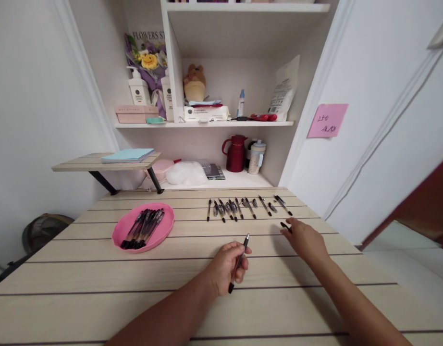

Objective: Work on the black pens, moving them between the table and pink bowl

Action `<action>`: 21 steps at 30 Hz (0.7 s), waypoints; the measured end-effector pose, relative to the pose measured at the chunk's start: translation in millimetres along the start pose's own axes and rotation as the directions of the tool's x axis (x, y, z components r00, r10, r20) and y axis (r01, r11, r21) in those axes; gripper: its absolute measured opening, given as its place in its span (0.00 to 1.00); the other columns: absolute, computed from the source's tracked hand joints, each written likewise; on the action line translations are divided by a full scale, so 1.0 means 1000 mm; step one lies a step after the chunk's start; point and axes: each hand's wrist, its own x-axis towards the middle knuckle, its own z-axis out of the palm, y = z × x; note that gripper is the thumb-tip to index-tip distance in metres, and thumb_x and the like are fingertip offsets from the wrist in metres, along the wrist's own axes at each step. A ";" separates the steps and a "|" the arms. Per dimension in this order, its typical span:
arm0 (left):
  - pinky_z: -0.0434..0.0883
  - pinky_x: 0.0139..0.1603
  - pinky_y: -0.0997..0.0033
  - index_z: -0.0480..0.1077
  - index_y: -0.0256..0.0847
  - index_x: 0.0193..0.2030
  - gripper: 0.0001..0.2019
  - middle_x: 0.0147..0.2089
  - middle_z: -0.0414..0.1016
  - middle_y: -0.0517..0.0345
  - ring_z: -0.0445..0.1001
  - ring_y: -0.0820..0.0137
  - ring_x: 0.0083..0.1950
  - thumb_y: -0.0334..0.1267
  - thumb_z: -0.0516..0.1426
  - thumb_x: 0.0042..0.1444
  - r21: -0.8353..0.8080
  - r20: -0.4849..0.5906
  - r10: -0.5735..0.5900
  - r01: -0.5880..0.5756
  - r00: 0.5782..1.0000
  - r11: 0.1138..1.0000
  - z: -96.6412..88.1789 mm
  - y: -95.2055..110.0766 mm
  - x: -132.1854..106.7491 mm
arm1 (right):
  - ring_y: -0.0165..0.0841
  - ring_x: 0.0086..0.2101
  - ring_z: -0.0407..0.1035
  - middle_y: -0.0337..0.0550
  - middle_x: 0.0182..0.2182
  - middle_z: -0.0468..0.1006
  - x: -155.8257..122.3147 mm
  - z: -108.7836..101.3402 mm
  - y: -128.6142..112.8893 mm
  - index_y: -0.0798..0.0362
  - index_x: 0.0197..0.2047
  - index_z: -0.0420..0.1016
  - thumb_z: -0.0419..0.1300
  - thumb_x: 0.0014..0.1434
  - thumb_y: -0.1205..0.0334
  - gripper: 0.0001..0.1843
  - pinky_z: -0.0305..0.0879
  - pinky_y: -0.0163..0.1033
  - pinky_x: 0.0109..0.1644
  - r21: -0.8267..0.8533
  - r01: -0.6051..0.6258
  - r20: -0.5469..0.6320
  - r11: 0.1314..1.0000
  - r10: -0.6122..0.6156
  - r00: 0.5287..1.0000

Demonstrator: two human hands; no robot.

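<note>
My left hand (223,268) is closed round an uncapped pen (239,265), its metal tip pointing up and away and its black end down. To the right, my right hand (308,240) pinches a small black pen cap (285,227) just above the table. Beyond both hands lies a row of uncapped pens (249,207) with loose dark caps (273,207) among them. A pink tray (167,233) at the left holds a bundle of several black pens (144,228) lying side by side.
The slatted wooden table (164,293) meets a white shelf unit (221,125) at the back. A small raised stand (80,163) with blue paper (128,154) stands at the back left. A red jug (236,154) and a cup (256,157) occupy the lower shelf.
</note>
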 end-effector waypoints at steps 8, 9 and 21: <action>0.45 0.14 0.79 0.63 0.37 0.36 0.13 0.19 0.63 0.66 0.53 0.82 0.12 0.45 0.54 0.49 0.008 0.005 0.001 -0.001 1.000 1.000 0.001 0.000 -0.001 | 0.38 0.32 0.70 0.51 0.34 0.74 -0.012 0.021 -0.006 0.55 0.36 0.66 0.49 0.57 0.59 0.09 0.53 0.36 0.27 -0.143 0.072 0.077 0.987 -0.061 0.995; 0.45 0.14 0.78 0.63 0.37 0.36 0.13 0.19 0.63 0.65 0.54 0.82 0.12 0.44 0.54 0.49 0.009 0.007 0.004 -0.004 1.000 1.000 0.001 0.000 -0.001 | 0.37 0.32 0.70 0.51 0.35 0.74 -0.012 0.021 -0.006 0.55 0.36 0.66 0.48 0.57 0.59 0.10 0.53 0.36 0.27 -0.144 0.064 0.075 0.987 -0.054 0.996; 0.50 0.16 0.79 0.62 0.38 0.34 0.12 0.21 0.64 0.65 0.58 0.81 0.15 0.42 0.57 0.45 -0.019 0.009 0.015 -0.015 1.000 1.000 0.006 -0.002 -0.003 | 0.28 0.20 0.62 0.40 0.22 0.73 -0.036 -0.017 -0.063 0.52 0.24 0.69 0.54 0.49 0.44 0.19 0.53 0.33 0.22 0.857 -0.262 0.320 0.443 -0.059 0.946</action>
